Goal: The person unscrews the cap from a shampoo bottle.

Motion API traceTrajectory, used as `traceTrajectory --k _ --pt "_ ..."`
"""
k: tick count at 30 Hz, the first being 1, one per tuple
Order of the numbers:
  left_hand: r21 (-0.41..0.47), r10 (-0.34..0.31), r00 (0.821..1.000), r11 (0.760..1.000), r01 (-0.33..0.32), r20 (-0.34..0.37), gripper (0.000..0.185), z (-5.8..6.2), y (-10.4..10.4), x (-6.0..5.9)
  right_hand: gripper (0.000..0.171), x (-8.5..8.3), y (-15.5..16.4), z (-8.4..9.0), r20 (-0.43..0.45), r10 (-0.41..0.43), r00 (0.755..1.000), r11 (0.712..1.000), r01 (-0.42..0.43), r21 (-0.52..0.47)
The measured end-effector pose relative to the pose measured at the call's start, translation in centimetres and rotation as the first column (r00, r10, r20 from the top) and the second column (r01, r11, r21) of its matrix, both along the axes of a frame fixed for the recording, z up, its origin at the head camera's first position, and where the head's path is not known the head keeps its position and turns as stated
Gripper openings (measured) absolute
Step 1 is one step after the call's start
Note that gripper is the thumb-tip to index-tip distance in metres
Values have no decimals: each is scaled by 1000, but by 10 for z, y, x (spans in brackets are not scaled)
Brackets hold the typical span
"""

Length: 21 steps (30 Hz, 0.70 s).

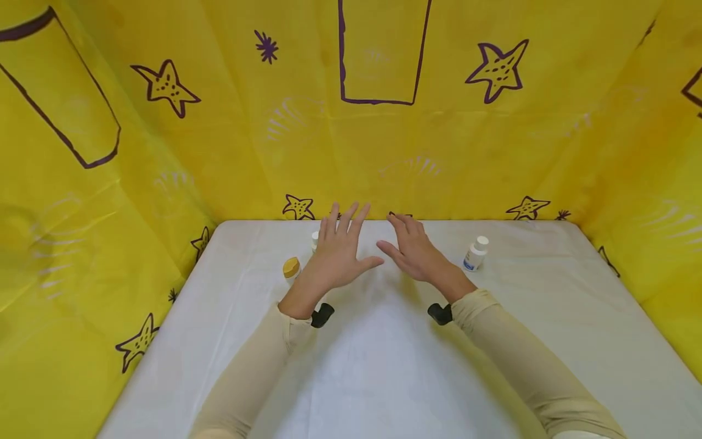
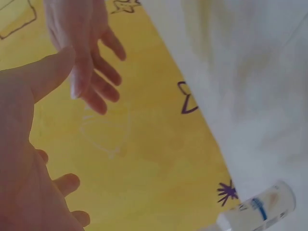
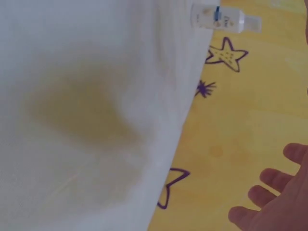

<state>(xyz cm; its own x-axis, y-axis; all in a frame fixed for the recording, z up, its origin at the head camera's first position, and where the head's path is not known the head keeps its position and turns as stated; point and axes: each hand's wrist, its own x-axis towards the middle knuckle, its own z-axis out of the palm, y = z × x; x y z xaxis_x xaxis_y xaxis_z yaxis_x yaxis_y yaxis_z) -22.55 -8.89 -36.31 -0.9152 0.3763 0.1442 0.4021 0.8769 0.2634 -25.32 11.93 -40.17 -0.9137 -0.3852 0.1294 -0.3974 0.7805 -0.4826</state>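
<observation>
Both hands hover side by side over the far middle of a white table [image 1: 384,366]. My left hand [image 1: 345,247] is open, palm down, fingers spread and straight. My right hand [image 1: 406,244] is open too, its fingers relaxed and its thumb pointing left. Neither holds anything. A small white bottle [image 1: 315,239] stands just behind the left hand, half hidden by it; the left wrist view shows the same bottle [image 2: 262,209] with a blue label. A yellow-capped bottle [image 1: 291,268] stands left of the left wrist. A white bottle with a blue label [image 1: 475,253] stands right of the right hand, and that bottle [image 3: 224,19] appears in the right wrist view.
Yellow sheeting with purple stars [image 1: 496,70] walls in the table at the back and on both sides. Black camera mounts [image 1: 322,314] sit on both wrists. The near half of the white table top is bare.
</observation>
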Motion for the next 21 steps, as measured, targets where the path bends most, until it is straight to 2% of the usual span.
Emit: traceTrajectory --k 6,9,13,21 --pt "58 -6 999 998 9 -37 110 18 -15 9 73 3 -14 8 -28 28 999 997 -30 -70" --pt "99 -6 997 995 13 -72 111 23 -22 13 70 3 -20 12 -43 41 998 993 -46 -107" --pt "167 13 995 986 3 -95 113 22 -33 18 69 5 -27 15 -37 57 998 989 -62 -135" --pt "290 73 995 955 -51 -64 114 20 -63 28 67 10 -41 19 -82 112 990 982 -123 -146"
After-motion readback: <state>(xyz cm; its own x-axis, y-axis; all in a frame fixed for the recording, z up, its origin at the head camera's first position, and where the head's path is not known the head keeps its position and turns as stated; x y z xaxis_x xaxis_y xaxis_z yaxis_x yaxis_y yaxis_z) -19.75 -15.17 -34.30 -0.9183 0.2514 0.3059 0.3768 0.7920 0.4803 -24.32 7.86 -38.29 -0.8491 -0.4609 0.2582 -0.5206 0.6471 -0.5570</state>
